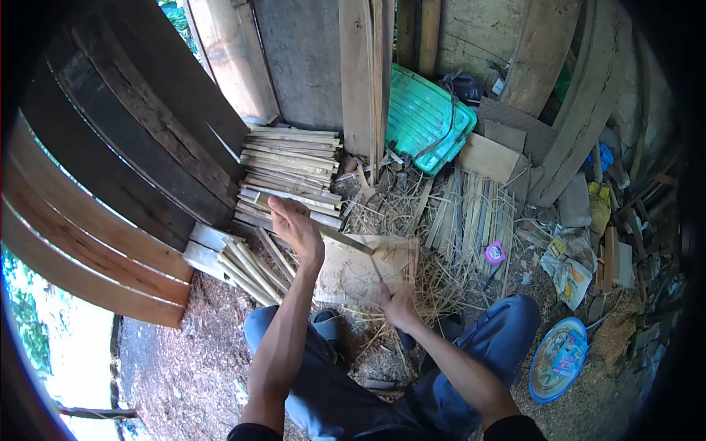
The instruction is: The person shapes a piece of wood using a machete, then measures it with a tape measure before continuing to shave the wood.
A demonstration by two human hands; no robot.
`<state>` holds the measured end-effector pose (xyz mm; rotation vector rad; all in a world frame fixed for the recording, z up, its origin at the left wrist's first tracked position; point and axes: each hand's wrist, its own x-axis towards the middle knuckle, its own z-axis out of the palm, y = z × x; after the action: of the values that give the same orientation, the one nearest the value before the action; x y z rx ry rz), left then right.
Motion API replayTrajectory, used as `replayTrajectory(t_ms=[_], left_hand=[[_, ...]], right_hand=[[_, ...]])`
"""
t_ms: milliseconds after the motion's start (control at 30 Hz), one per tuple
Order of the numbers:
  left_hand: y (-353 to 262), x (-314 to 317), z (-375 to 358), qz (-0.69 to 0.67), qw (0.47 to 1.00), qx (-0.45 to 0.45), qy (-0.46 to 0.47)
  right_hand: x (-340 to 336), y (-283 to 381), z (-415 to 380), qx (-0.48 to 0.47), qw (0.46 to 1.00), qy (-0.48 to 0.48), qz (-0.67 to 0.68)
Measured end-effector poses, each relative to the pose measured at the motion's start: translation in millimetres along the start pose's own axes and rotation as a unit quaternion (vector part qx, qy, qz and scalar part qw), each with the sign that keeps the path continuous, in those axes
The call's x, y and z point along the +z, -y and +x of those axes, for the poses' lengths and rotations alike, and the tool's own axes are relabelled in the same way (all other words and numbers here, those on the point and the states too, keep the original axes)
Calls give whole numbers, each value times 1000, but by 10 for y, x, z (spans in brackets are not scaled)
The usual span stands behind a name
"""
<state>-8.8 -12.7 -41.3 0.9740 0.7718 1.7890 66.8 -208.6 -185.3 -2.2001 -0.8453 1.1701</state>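
Observation:
My left hand (296, 229) is closed round a bamboo strip (344, 238), which slants down to the right over a pale wooden board (346, 283). In my right hand (399, 309) is a knife, gripped by a handle mostly hidden in the fingers. Its thin blade (377, 270) points up and away from me, with the tip right at the strip's lower end. The board lies on the ground in front of my feet, and thin shavings (441, 283) are strewn along its right side.
Stacked bamboo strips (290, 162) lie beyond my left hand, and more strips (246, 268) sit nearer. Further split pieces (471, 220) rest right of the board. A green plastic lid (426, 117) leans at the back. A pink round object (495, 253) and a blue-rimmed basin (540, 382) are rightward.

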Motion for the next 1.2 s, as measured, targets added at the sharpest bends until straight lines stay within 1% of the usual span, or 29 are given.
replayTrajectory(t_ms=[33,67,133,167,200,233,267,300,333,400,433,467,500,533,567,633,667,700,733,767,800,867,900,933,1000,1067,1133,1167,1200], left_hand=[[20,1,21,-2,1000,-6,3],[19,13,40,-5,1000,-2,5],[19,21,10,9,1000,4,10],[31,35,-19,22,1000,7,2],[6,37,-28,-1,1000,2,8],[10,25,-16,-2,1000,3,-1],[13,38,15,-8,1000,8,-8],[13,37,25,-10,1000,12,-6],[18,29,28,12,1000,11,-2],[41,36,14,36,999,3,3],[38,59,12,29,1000,11,3],[24,52,-1,25,1000,19,-3],[39,19,45,6,1000,-5,-11],[51,13,59,4,1000,0,-10],[63,-7,58,26,1000,8,-8],[46,30,56,46,999,13,-7],[55,46,49,47,999,8,-4],[52,57,55,35,999,5,-4],[31,27,46,24,1000,4,-8],[28,3,58,37,999,-8,-2],[19,19,85,32,999,1,1],[42,22,76,7,1000,-23,17],[117,-72,114,-12,997,-35,64],[130,-74,107,-18,997,-36,69],[162,-39,133,27,987,-41,155],[324,-68,55,165,959,-77,216],[680,-222,-85,271,909,-59,311],[841,-277,-167,280,898,-77,330],[934,-301,-223,291,886,-95,348]], right_hand=[[37,-80,133,55,995,22,85],[64,-106,174,50,995,20,86],[-1,44,33,1,998,-32,51],[-72,125,-82,-50,999,-20,-5],[-22,55,-62,-45,999,-16,-6],[21,-12,-1,43,991,29,124],[31,-68,75,125,957,70,252],[-51,-28,77,79,982,40,166],[-78,29,72,74,982,38,167],[-89,80,-22,-9,998,-34,43],[-79,91,-89,-171,980,-103,18],[-69,37,-78,-169,981,-99,14],[-65,26,-38,-24,994,-39,97],[-65,50,16,117,977,19,179],[-44,57,38,112,977,19,181],[-93,135,-57,-7,996,-69,63],[-89,112,-110,-59,992,-113,4],[120,-130,38,-161,972,-166,-45],[106,-217,14,-160,973,-162,-48],[52,-264,34,-55,995,-83,7],[-8,-203,64,46,997,-6,65],[-73,-92,89,47,992,19,120],[-137,-43,38,60,982,47,173],[-242,31,-36,71,969,71,224],[-541,316,-218,64,968,74,232],[-790,612,-340,59,964,86,245],[-1104,797,-334,-23,990,62,126],[-1228,853,-278,-66,985,33,159],[-1384,923,-250,-68,984,31,160]])
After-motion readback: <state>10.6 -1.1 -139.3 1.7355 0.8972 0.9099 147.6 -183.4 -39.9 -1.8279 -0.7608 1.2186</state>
